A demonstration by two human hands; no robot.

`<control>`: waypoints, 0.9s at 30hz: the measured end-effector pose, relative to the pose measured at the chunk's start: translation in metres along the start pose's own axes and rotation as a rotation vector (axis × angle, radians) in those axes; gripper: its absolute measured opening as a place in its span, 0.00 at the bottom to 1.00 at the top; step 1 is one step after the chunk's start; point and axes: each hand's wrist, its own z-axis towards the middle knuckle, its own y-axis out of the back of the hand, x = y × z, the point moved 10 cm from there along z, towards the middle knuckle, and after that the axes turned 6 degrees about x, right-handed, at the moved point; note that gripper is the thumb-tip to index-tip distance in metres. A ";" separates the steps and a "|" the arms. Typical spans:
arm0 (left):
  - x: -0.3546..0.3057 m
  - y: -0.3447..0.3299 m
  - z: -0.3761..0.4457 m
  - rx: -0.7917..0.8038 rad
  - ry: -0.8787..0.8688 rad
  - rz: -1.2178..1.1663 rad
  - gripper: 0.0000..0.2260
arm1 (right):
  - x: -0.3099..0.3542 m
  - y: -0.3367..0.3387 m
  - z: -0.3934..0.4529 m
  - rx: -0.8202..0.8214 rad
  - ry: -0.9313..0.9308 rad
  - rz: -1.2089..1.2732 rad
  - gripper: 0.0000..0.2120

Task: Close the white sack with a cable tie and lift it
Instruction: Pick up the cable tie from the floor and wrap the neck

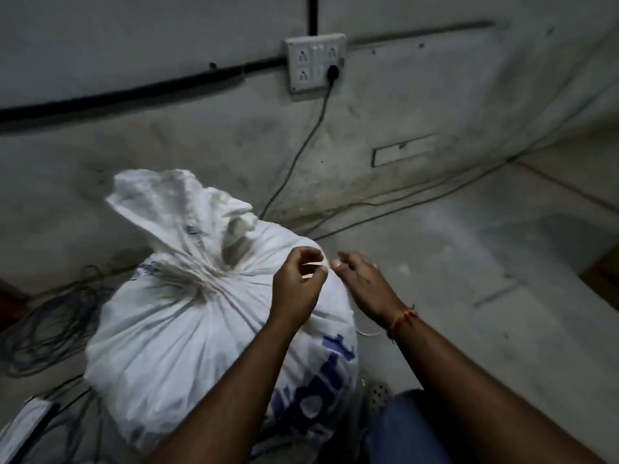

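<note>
The white sack (201,336) with blue print stands on the floor in the middle left. Its neck (209,279) is gathered tight and the loose top flares up above it. My left hand (296,289) hovers over the sack's right shoulder and pinches a thin pale strip (315,263), apparently the cable tie, between thumb and fingertips. My right hand (363,286) is just right of it with loosely bent fingers, the tips a small gap from the strip's end and nothing visibly in them. A thin white line (366,332) curls below my right wrist.
A grey wall rises close behind the sack, with a socket plate (315,61) and a plugged-in cable (301,149) running down to the floor. A tangle of dark cables (50,329) lies left of the sack. A jeans-clad knee (405,430) is at the bottom.
</note>
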 end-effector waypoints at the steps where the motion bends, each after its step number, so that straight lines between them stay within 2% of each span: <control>1: 0.006 -0.032 0.008 0.072 0.015 -0.020 0.08 | -0.025 0.016 0.001 -0.040 -0.037 0.038 0.16; 4: 0.040 -0.130 0.032 0.273 0.107 -0.053 0.07 | -0.109 0.051 0.005 -0.146 -0.162 0.141 0.13; 7: 0.101 -0.216 0.046 0.414 0.284 -0.089 0.07 | -0.199 0.061 0.011 -0.195 -0.299 0.170 0.11; 11: 0.203 -0.289 0.053 0.437 0.560 -0.050 0.10 | -0.312 0.040 0.023 -0.125 -0.468 0.123 0.12; 15: 0.295 -0.308 0.057 0.357 0.729 0.130 0.12 | -0.399 -0.010 0.040 0.083 -0.553 -0.066 0.16; 18: 0.347 -0.317 0.064 0.309 0.797 0.204 0.13 | -0.446 -0.061 0.061 0.304 -0.528 -0.237 0.19; 21: 0.383 -0.321 0.067 0.250 0.894 0.205 0.15 | -0.475 -0.104 0.080 0.451 -0.500 -0.376 0.22; 24: 0.410 -0.323 0.068 0.234 0.925 0.225 0.14 | -0.497 -0.136 0.097 0.518 -0.480 -0.381 0.28; 27: 0.429 -0.321 0.068 0.235 0.938 0.266 0.15 | -0.526 -0.154 0.108 0.475 -0.564 -0.262 0.28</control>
